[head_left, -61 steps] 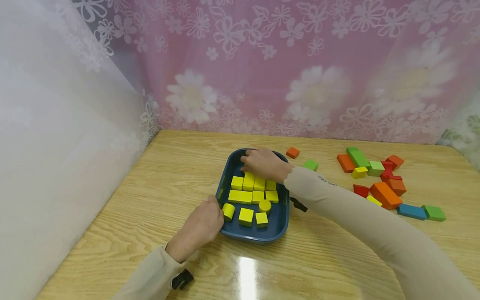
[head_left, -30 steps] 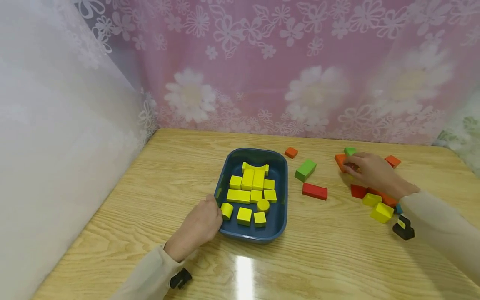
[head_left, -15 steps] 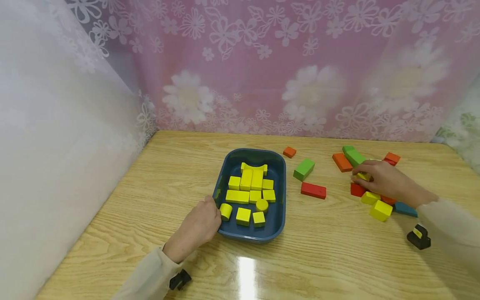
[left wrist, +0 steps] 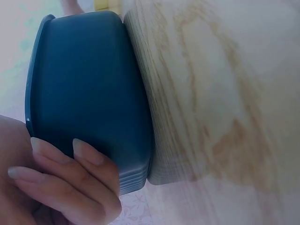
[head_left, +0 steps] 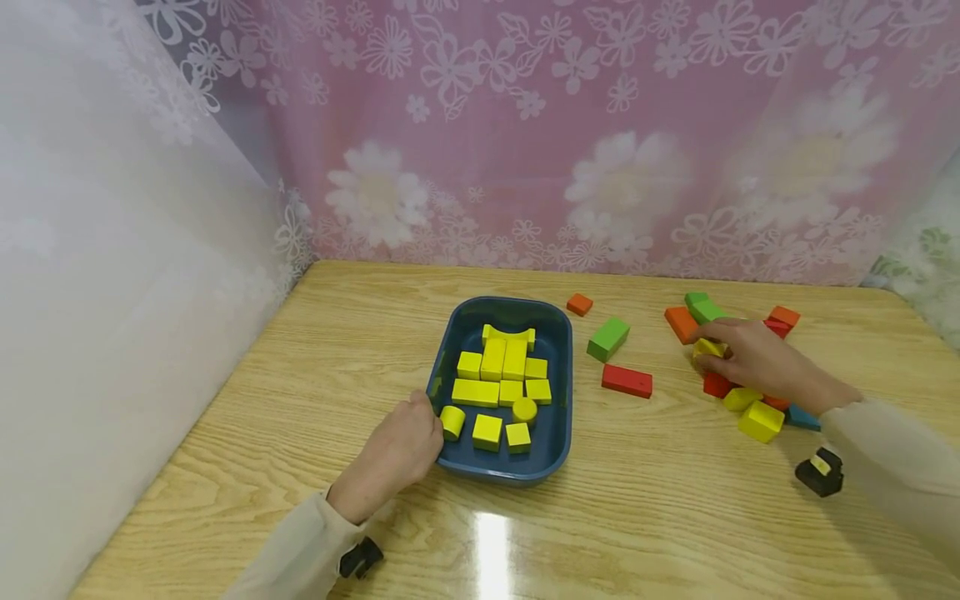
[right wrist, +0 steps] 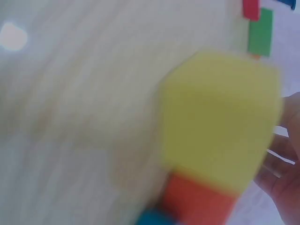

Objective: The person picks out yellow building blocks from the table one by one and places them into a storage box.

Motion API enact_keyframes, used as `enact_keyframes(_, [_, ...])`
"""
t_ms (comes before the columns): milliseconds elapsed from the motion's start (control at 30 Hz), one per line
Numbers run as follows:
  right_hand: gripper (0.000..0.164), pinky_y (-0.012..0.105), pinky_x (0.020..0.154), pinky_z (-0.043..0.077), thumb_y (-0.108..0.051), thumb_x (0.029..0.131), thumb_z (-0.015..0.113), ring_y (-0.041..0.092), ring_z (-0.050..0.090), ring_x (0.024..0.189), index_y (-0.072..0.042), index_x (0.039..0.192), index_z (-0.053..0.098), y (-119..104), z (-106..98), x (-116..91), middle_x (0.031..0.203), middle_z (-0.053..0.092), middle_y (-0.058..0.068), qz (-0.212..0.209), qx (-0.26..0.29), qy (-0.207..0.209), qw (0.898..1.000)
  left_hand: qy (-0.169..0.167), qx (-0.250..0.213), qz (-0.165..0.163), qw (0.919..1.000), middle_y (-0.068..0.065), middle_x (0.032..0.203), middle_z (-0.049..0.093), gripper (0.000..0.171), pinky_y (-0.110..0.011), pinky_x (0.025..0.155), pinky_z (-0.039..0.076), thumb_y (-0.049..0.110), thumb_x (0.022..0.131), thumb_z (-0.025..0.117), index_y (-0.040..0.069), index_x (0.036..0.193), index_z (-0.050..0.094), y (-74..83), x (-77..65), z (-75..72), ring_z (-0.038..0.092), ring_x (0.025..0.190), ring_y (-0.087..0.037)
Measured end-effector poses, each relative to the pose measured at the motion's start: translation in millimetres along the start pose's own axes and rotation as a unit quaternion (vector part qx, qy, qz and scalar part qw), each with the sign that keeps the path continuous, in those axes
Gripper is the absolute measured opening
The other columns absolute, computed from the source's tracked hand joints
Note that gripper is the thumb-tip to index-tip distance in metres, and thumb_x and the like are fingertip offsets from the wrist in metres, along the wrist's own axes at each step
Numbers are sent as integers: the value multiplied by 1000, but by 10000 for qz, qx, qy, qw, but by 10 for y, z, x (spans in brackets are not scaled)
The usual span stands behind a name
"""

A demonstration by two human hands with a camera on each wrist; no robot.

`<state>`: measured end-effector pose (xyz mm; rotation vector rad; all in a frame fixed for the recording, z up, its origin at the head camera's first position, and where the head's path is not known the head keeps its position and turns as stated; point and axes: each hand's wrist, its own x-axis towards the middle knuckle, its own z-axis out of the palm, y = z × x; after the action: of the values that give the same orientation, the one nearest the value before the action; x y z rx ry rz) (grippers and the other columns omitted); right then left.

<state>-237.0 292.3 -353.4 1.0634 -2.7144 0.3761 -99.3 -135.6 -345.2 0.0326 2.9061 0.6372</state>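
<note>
At the left side of a dark blue tray (head_left: 558, 446), my left hand (head_left: 401, 439) holds the rim, thumb side up. The left wrist view shows its fingers (left wrist: 86, 180) curled against the tray's outer wall (left wrist: 89, 84). Inside lie several yellow blocks, among them a notched bridge block (head_left: 510, 335), a long block (head_left: 476, 392) and a cylinder (head_left: 452, 422). My right hand (head_left: 768, 360) is over the mixed pile at the right, pinching a yellow block (head_left: 707, 347) between thumb and fingers. Close to the right wrist camera looms another yellow block (right wrist: 220, 122), blurred.
Between tray and pile lie a red block (head_left: 627, 381), a green block (head_left: 608, 338) and a small orange block (head_left: 580, 304). Around the right hand are green (head_left: 707, 312), orange (head_left: 681, 324), blue (head_left: 803, 417) and yellow blocks (head_left: 762, 422). A floral curtain (head_left: 480, 167) hangs behind the table.
My right hand has left the tray's far end, where the bridge block now shows, and gone right to the pile, where it has taken a yellow block. The left hand stays on the rim.
</note>
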Motion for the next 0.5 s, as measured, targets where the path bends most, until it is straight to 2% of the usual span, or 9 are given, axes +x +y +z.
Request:
enact_keyframes(100, [29,36,52,55,-2,70,75,19,60,67,-2,97,65,-159,-17,132,89,67,14,-289,70,312,9991,-8,28,10,10000,-14,67,49,23,-25,38,40,8,93,38,-13,97,46,0,6,-3,49,48,-21])
enact_keyframes(267, [28,37,54,56,-2,73,73,18,60,71,-2,100,65,-569,-37,440,94,67,13,-597,499,619,9950,-62,12,-50,10000,-15,69,49,26,-27,39,41,9,94,37,-14,102,45,-5,14,-8,50,50,-22])
enact_keyframes(400, [29,36,54,56,-5,75,73,16,59,71,-2,102,65,-933,-24,684,95,67,12,-892,852,593,9906,-98,-37,-63,9999,-16,71,50,27,-26,40,41,9,94,36,-15,104,45,-5,16,-4,50,51,-21])
enact_keyframes(500, [29,34,56,55,-10,76,73,13,58,69,-5,104,65,-1204,2,828,95,67,9,-960,998,436,9894,-129,-53,-47,9999,-16,71,50,27,-26,40,42,9,94,36,-15,105,44,0,14,0,50,52,-21])
